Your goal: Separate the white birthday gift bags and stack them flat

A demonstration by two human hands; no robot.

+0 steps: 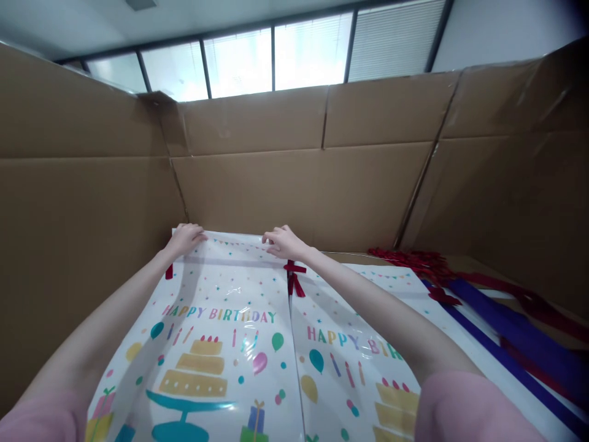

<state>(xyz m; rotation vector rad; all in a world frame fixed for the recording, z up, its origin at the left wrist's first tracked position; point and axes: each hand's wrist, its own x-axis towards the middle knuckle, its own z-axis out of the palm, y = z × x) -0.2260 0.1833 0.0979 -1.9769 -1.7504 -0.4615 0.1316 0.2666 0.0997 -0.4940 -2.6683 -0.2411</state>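
Observation:
A large white plastic gift bag (257,294) printed with HAPPY BIRTHDAY, a tiered cake and balloons lies spread in front of me. My left hand (186,238) is closed over its far left corner, fingertips curled on the top edge. At the far right corner my right hand (286,242) is closed on the same edge, its fingers bent. Just below the right hand is a dark red ribbon bow (297,276), and a bit of red ribbon (169,271) shows under the left hand. A second matching bag (335,313) lies alongside, partly covered by my right forearm.
Tall cardboard walls (257,184) rise at the left, back and right. On the right lie a heap of dark red ribbons (414,263), a long red ribbon (529,294) and blue strips (510,325). Windows (239,61) show above the back wall.

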